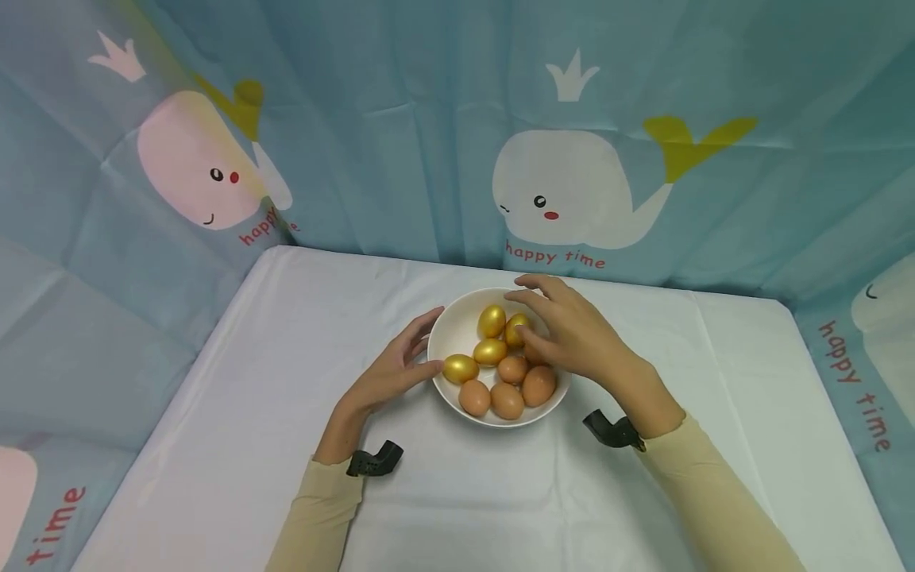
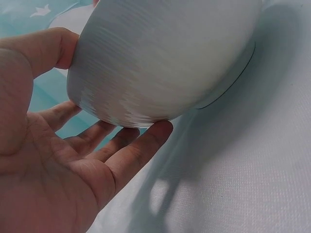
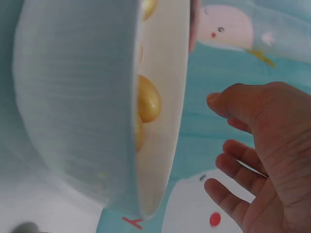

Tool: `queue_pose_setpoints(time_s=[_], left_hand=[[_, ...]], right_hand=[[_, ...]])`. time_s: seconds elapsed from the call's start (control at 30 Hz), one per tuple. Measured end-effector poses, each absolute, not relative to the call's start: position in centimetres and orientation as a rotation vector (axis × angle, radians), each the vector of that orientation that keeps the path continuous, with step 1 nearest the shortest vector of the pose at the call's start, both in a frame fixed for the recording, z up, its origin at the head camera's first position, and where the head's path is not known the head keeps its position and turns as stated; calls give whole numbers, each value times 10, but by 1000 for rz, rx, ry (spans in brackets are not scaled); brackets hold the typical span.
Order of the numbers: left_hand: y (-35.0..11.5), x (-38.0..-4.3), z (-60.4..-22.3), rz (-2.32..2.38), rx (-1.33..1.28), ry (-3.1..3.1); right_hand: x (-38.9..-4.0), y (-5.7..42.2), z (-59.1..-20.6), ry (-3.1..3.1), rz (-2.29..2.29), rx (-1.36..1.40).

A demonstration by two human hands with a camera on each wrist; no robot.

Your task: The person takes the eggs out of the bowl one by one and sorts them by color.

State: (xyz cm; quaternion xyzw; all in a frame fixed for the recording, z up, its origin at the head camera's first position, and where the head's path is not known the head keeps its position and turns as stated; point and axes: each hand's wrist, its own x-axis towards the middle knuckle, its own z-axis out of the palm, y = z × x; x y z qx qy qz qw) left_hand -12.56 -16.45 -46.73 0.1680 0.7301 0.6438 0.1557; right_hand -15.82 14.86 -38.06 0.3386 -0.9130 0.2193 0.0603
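A white bowl (image 1: 446, 338) on the table holds several golden eggs (image 1: 461, 369) and several brown eggs (image 1: 507, 401), the golden ones mostly toward the back and left. My left hand (image 1: 389, 369) holds the bowl's left side. In the left wrist view, its thumb presses near the rim and the fingertips (image 2: 163, 130) touch the outer wall. Over the bowl's right rim hovers my right hand (image 1: 579, 330), fingers spread and loosely bent. It partly covers a golden egg (image 1: 516, 327) and a brown egg. The right wrist view shows this hand apart from the bowl, with nothing in its grasp.
A white cloth (image 1: 286, 349) covers the table. Behind and at both sides hangs a blue curtain (image 1: 400, 159) printed with whales. Each wrist carries a black camera mount (image 1: 375, 461), just in front of the bowl's sides.
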Motion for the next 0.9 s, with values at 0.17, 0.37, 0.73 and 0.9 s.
queue_pose_setpoints(time_s=[0.17,0.37,0.73,0.9], left_hand=[[-163,-128,-467,1831,492,2084],[-163,-131,-467,1817,512,2102],[-164,-126,-467,1837,469,2056],[-164,-126,-469,1856,477,2051]], right_hand=[[-166,137,-376,-2810,587,1109],[-174,123,-374,-2787,534,1246],[-180,92,-378,-2923,168,1435],[-183,80,-380,-2976,-88,1482]])
